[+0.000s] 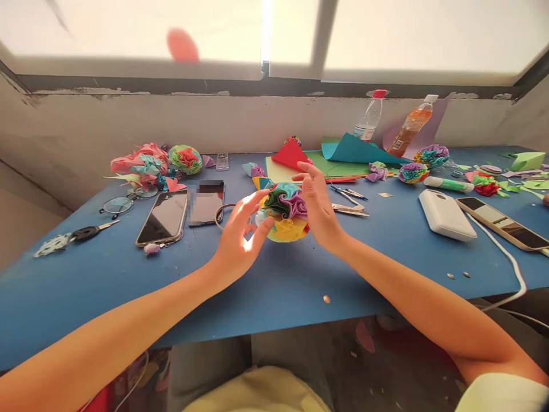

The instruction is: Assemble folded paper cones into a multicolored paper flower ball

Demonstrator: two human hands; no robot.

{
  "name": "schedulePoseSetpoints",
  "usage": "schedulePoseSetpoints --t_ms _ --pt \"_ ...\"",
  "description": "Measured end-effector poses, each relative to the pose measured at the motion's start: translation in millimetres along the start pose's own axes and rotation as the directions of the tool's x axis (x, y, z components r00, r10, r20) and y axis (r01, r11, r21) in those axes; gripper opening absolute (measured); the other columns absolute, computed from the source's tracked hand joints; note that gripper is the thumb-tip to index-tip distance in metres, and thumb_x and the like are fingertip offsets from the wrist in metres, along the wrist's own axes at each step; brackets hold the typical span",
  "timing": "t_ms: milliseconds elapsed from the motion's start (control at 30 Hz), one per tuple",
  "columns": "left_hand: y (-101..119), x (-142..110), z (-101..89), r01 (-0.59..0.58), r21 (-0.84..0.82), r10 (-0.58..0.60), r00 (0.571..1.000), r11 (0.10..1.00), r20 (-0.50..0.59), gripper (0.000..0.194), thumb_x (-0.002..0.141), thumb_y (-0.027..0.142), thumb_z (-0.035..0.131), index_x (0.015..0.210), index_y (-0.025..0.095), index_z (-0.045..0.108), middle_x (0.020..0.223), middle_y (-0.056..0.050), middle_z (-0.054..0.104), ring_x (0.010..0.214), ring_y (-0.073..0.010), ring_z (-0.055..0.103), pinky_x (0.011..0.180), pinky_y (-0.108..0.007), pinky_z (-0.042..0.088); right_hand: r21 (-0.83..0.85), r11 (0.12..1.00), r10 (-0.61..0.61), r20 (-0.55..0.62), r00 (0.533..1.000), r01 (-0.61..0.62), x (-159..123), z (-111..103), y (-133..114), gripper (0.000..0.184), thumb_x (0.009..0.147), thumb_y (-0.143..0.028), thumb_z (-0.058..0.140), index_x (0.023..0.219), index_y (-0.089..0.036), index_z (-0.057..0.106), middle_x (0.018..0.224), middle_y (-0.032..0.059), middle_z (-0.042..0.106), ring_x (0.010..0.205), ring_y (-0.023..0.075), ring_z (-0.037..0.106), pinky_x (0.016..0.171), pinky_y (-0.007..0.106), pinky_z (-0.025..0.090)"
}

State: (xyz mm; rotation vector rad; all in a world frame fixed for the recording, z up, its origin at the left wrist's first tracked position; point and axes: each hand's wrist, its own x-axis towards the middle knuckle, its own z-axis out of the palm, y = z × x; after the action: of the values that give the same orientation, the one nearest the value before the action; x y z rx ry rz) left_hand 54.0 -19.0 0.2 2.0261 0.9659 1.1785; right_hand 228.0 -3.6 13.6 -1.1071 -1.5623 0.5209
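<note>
Between my two hands is a ball of curled, folded paper [286,227] in yellow, green, purple and light blue. My left hand [240,237] grips its left side, the thumb low on the front and the fingers higher up. Against its right side rests my right hand [321,214], with the palm side on the paper and the upper fingers stretched past the top. Just right of that hand lie scissors [349,210] and a pair of compasses [348,193]. A ring-shaped band [219,216] sits beside my left hand.
Two phones [163,217] [206,203], glasses [118,205] and a black-handled tool [88,232] lie left. Right are a white power bank [446,214], another phone [506,222] and a glue stick [448,183]. Coloured paper [360,151], paper balls [185,159] and two bottles [369,117] [414,126] stand behind.
</note>
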Motion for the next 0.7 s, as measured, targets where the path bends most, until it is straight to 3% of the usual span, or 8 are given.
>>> schedulePoseSetpoints --t_ms 100,233,300,367,467,533,600,700 --pt "1 0 -1.7 0.024 0.074 -0.030 0.996 0.997 0.088 0.048 0.092 0.034 0.045 0.137 0.040 0.032 0.136 -0.004 0.040 0.119 -0.0191 0.047 0.079 -0.026 0.053 -0.009 1.000 0.012 0.052 0.999 -0.012 2 -2 3 0.049 0.093 -0.060 0.021 0.129 -0.031 0.037 0.129 0.0057 0.044 0.121 0.0173 0.043 0.102 0.037 0.038" --pt "0 5 -6.9 0.025 0.299 -0.056 0.994 0.954 0.096 0.041 0.091 0.034 0.043 0.131 0.034 0.043 0.106 -0.005 0.050 0.099 -0.0180 0.052 0.082 -0.034 0.050 0.047 0.997 -0.064 0.147 0.987 0.057 3 -2 9 0.049 0.092 -0.060 0.025 0.129 -0.030 0.036 0.134 0.0063 0.040 0.123 0.0176 0.043 0.100 0.036 0.042" --pt "1 9 -11.9 -0.013 0.396 -0.005 0.999 0.918 0.045 0.038 0.087 0.038 0.049 0.124 0.027 0.048 0.099 -0.006 0.050 0.099 -0.0205 0.051 0.087 -0.041 0.047 0.056 0.990 -0.135 0.155 0.979 0.128 1 -2 10 0.048 0.091 -0.060 0.029 0.128 -0.030 0.036 0.135 0.0067 0.040 0.119 0.0177 0.047 0.096 0.035 0.045" --pt "3 14 -17.4 -0.115 0.440 0.108 0.993 0.891 0.040 0.048 0.081 0.044 0.058 0.123 0.024 0.046 0.112 -0.009 0.048 0.110 -0.0248 0.046 0.092 -0.045 0.045 0.053 0.984 -0.177 0.162 0.971 0.170 -2 0 8 0.046 0.091 -0.059 0.032 0.127 -0.030 0.037 0.133 0.0068 0.043 0.115 0.0182 0.052 0.092 0.034 0.048" --pt "2 20 -23.4 -0.330 0.387 0.248 0.937 0.861 0.246 0.060 0.081 0.045 0.059 0.134 0.029 0.035 0.138 -0.011 0.033 0.128 -0.0279 0.034 0.097 -0.043 0.043 0.056 0.978 -0.206 0.203 0.957 0.199 -5 2 6 0.044 0.093 -0.057 0.029 0.127 -0.031 0.035 0.134 0.0059 0.044 0.116 0.0192 0.053 0.092 0.035 0.048" --pt "-2 24 -25.8 -0.394 0.324 0.258 0.884 0.860 0.390 0.056 0.086 0.044 0.054 0.137 0.032 0.033 0.140 -0.009 0.035 0.129 -0.0264 0.036 0.095 -0.040 0.045 0.040 0.974 -0.227 0.220 0.949 0.224 -6 0 5 0.045 0.094 -0.057 0.023 0.130 -0.031 0.032 0.138 0.0052 0.041 0.122 0.0198 0.049 0.095 0.036 0.046" --pt "-7 27 -28.0 -0.339 0.313 0.202 0.895 0.887 0.398 0.049 0.089 0.042 0.048 0.136 0.032 0.038 0.133 -0.008 0.044 0.120 -0.0241 0.045 0.088 -0.035 0.048 -0.022 0.963 -0.260 0.181 0.949 0.268 -4 -4 3 0.044 0.095 -0.054 0.020 0.129 -0.031 0.034 0.138 0.0053 0.041 0.126 0.0208 0.044 0.098 0.040 0.043" --pt "-16 29 -32.0 -0.167 0.341 0.081 0.964 0.925 0.253 0.043 0.092 0.043 0.042 0.133 0.029 0.044 0.120 -0.007 0.054 0.103 -0.0200 0.054 0.073 -0.027 0.049 -0.173 0.896 -0.391 0.129 0.911 0.409 2 -15 -3 0.030 0.095 -0.044 0.030 0.111 -0.028 0.050 0.118 0.0067 0.053 0.115 0.0213 0.049 0.094 0.042 0.043"
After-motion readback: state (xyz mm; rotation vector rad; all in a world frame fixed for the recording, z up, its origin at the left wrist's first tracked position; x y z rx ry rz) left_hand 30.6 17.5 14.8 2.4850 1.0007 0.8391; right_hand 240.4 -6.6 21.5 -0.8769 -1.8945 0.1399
